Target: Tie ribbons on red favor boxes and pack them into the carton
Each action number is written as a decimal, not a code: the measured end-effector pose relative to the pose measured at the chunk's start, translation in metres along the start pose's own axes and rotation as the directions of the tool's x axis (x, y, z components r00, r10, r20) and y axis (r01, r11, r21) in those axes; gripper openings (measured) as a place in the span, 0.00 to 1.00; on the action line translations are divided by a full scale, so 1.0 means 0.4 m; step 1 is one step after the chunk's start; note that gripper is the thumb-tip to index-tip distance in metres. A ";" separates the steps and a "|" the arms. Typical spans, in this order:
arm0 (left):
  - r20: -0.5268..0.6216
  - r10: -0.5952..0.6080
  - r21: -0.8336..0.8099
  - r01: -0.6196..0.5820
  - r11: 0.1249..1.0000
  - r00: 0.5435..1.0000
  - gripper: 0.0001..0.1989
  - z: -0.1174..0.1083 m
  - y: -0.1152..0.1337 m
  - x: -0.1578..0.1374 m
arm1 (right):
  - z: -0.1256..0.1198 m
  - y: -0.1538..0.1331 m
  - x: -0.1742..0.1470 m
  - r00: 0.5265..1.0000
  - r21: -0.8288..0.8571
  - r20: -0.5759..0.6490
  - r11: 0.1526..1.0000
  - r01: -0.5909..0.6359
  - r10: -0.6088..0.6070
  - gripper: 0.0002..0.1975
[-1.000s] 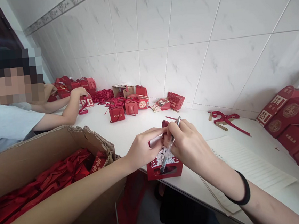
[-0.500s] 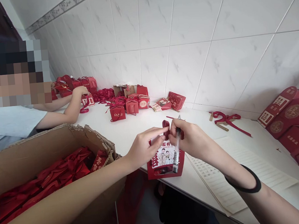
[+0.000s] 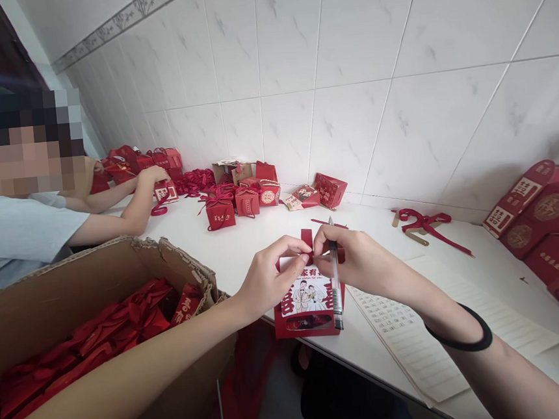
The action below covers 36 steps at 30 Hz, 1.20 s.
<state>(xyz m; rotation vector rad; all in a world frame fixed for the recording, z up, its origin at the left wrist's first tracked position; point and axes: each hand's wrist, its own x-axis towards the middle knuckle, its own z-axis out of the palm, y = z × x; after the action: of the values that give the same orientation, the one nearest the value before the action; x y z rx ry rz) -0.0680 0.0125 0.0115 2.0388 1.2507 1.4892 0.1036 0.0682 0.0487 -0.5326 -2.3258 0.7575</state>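
Observation:
A red gift box (image 3: 305, 328) with a printed bride and groom on its white panel stands upright at the table's near edge. Above its top rises a loop of red ribbon (image 3: 306, 236). My left hand (image 3: 272, 272) pinches this ribbon from the left, thumb and forefinger together. From the other side my right hand (image 3: 356, 255) closes its fingertips at the same ribbon. A clear pen with a black end (image 3: 336, 289) is also held in my right hand, hanging in front of the box. The fingers cover the ribbon's crossing.
An open cardboard carton (image 3: 186, 263) full of red boxes stands at the left. Lined paper sheets (image 3: 417, 328) lie right of my box. Small red boxes (image 3: 221, 211), loose ribbon (image 3: 424, 219) and red bags (image 3: 548, 212) line the wall. Another person's hand (image 3: 154, 175) touches a box.
My left forefinger has bent from pointing out to a pinch at the ribbon. The ribbon loop looks narrower and more upright. The pen in my right hand now hangs closer to vertical.

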 end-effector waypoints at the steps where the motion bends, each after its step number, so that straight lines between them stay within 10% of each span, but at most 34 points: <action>1: 0.006 0.013 0.014 -0.013 1.000 1.000 0.06 -0.001 0.000 0.000 | -0.001 0.000 -0.001 1.000 0.005 0.006 1.000 -0.006 0.006 0.06; 17: 0.047 0.172 0.084 -0.176 0.981 0.984 0.16 -0.013 -0.013 0.002 | 0.005 -0.018 -0.007 0.997 -0.263 -0.068 0.964 -0.049 0.033 0.08; 36: 0.031 0.216 0.130 -0.218 0.967 0.976 0.15 -0.009 -0.024 0.006 | 0.017 -0.029 -0.029 0.965 -0.827 0.114 0.515 0.224 -0.238 0.07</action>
<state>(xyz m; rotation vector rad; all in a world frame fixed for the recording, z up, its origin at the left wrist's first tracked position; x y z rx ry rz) -0.0753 0.0188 0.0078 2.3360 1.1797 1.5140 0.1054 0.0505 0.0466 -0.5792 -2.5664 -0.5843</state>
